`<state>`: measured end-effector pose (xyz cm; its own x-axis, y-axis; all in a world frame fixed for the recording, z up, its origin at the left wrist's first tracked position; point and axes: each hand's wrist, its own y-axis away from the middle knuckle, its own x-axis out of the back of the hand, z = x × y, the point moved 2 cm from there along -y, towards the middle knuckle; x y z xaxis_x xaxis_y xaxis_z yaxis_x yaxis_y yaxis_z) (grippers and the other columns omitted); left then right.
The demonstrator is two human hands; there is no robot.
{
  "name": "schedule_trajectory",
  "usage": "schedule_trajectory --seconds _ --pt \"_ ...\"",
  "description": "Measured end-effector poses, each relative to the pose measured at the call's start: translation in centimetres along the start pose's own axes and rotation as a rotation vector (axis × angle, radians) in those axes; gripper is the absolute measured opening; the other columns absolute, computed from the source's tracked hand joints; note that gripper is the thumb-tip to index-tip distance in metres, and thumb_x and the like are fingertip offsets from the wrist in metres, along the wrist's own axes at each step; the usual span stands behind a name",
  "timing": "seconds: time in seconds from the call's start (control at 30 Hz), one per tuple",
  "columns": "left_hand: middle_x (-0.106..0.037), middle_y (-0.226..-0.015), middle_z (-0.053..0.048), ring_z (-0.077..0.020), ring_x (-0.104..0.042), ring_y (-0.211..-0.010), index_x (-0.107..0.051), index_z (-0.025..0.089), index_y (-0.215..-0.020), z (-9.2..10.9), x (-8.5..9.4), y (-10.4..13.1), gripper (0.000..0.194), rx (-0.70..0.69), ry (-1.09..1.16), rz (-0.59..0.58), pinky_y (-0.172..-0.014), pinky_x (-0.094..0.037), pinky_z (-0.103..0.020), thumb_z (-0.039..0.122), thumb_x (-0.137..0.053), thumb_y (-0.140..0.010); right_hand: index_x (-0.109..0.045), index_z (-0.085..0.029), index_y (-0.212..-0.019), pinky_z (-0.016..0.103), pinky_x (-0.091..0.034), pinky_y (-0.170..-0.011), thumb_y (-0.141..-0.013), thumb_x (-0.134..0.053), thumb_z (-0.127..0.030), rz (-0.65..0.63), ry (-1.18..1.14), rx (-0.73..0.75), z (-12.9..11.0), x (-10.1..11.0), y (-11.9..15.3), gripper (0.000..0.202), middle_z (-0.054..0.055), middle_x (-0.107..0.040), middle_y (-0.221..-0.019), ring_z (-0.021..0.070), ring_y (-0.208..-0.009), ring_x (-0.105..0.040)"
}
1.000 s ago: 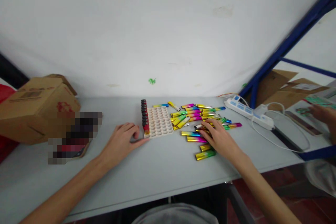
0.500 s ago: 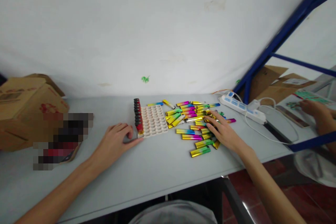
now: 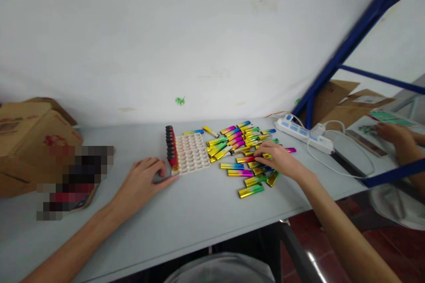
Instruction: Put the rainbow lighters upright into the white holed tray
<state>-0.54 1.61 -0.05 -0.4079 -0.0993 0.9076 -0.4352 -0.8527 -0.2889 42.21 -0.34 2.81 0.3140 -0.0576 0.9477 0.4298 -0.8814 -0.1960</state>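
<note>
Currently one tray [image 3: 192, 154] column is filled; right hand [image 3: 278, 162] pinches a lighter [image 3: 248, 159], left hand [image 3: 142, 182] flat, empty.

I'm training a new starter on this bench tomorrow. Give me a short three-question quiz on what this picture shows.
1. True or false: the left hand rests on the table beside the tray.
2. Which hand is on the pile of lighters? A left, B right.
3. Fill in: the tray's only filled column, holding red lighters, is on its ____ side in the picture.

Key: 1 true; 2 B; 3 left.
</note>
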Motion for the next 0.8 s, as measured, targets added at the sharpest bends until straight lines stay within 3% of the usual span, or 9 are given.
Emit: schedule_trajectory --seconds 0.23,0.37,0.53,0.67,0.8 --pt "-0.065 -0.080 -0.001 -0.0236 -0.063 -0.083 -0.055 0.023 -0.071 0.2 0.3 0.0 0.040 0.015 0.014 -0.005 -0.086 -0.042 -0.038 0.060 -0.062 -0.086 -0.076 -0.022 -0.105 0.040 -0.049 -0.092 -0.092 -0.070 -0.031 -0.174 0.006 0.056 0.7 -0.2 -2.0 0.017 0.010 -0.067 -0.105 0.0264 -0.100 -0.063" --pt "-0.065 -0.080 -0.001 -0.0229 -0.062 -0.083 -0.055 0.023 -0.071 0.3 0.3 0.0 0.041 0.026 0.026 -0.021 -0.087 -0.041 -0.038 0.060 -0.064 -0.085 -0.075 -0.021 -0.104 0.040 -0.049 -0.091 -0.090 -0.071 -0.032 -0.192 -0.059 0.022 0.6 -0.2 -1.8 0.018 0.010 -0.065 -0.106 0.0259 -0.100 -0.062" --pt "-0.064 -0.079 0.000 -0.0223 -0.061 -0.082 -0.054 0.022 -0.070 0.1 0.2 0.0 0.042 0.015 0.035 -0.010 -0.085 -0.040 -0.037 0.060 -0.064 -0.085 -0.071 -0.020 -0.101 0.039 -0.050 -0.090 -0.089 -0.071 -0.038 -0.050 -0.285 -0.057 0.4 0.3 -1.8 0.021 0.009 -0.068 -0.105 0.0238 -0.099 -0.063" --pt "-0.064 -0.079 -0.001 -0.0224 -0.061 -0.083 -0.054 0.022 -0.071 0.0 0.0 0.1 0.041 0.004 0.043 -0.003 -0.085 -0.039 -0.037 0.059 -0.065 -0.086 -0.070 -0.021 -0.101 0.038 -0.054 -0.087 -0.085 -0.075 -0.046 0.059 -0.714 -0.174 0.2 0.0 -2.8 0.031 0.008 -0.072 -0.105 0.0226 -0.097 -0.067" --pt "-0.064 -0.079 0.000 -0.0224 -0.061 -0.083 -0.055 0.022 -0.071 -0.1 -0.1 0.1 0.039 -0.004 0.045 0.008 -0.085 -0.039 -0.037 0.057 -0.066 -0.086 -0.072 -0.023 -0.109 0.034 -0.053 -0.089 -0.076 -0.083 -0.042 0.247 -1.102 -0.307 -1.4 -0.9 -5.0 0.039 0.003 -0.074 -0.099 0.0188 -0.093 -0.068"
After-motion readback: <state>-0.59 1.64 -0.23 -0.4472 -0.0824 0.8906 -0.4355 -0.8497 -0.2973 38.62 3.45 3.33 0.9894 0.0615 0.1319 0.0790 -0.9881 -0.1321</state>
